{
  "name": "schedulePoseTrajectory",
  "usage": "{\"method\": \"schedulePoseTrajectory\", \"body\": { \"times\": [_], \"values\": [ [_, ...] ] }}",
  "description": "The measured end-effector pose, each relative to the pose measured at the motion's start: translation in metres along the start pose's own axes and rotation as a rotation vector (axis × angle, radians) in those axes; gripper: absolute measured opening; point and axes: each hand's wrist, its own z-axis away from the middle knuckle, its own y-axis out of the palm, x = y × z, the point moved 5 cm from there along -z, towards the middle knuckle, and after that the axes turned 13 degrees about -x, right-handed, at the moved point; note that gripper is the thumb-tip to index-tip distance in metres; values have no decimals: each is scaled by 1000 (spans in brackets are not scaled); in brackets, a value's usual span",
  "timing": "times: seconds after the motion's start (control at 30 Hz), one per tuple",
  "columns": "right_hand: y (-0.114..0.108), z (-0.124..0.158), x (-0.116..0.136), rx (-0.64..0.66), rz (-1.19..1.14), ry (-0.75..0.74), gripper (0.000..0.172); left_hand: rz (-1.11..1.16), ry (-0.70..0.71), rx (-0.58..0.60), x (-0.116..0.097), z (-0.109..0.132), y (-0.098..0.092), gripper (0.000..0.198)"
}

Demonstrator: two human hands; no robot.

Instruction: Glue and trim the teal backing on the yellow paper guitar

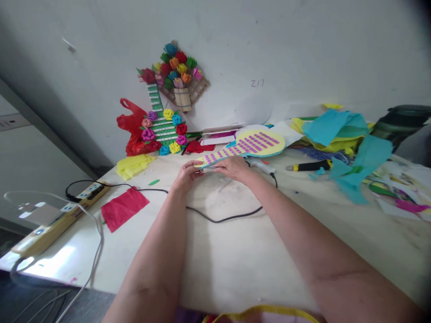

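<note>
A yellow paper guitar cutout [261, 142] with purple strips and a blue edge is held tilted above the table. My left hand [187, 174] is closed around the tip of its narrow neck. My right hand [232, 168] grips the neck's lower edge farther along, its fingertips pressed near the blue border. Just behind my right wrist lies a white glue gun [261, 165], partly hidden by the hand and the cutout. Its black cord [222, 220] loops over the table below my hands.
A green guitar decorated with paper flowers [164, 130] leans at the back. Red crepe paper [125, 208] and a power strip [60, 222] lie left. Right are a black-and-yellow cutter [309, 166], blue crepe paper [363, 157] and a dark bottle [400, 128].
</note>
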Motion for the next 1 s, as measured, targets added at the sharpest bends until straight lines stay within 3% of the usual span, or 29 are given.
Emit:
{"method": "schedulePoseTrajectory", "body": {
  "times": [0.27, 0.5, 0.77, 1.0],
  "values": [
    [5, 0, -3, -9, -65, 36, 22, 17, 0, 13, -1, 2, 2, 21],
    [7, 1, 1, -6, -4, -37, 27, 10, 7, -14, 0, 0, 0, 18],
    [5, 2, 5, 16, 154, -91, 34, 53, 20, 61, 1, -1, 0, 22],
    [4, 3, 7, 39, 169, -91, 34, 6, 33, 5, -1, 1, 0, 20]
  ]
}}
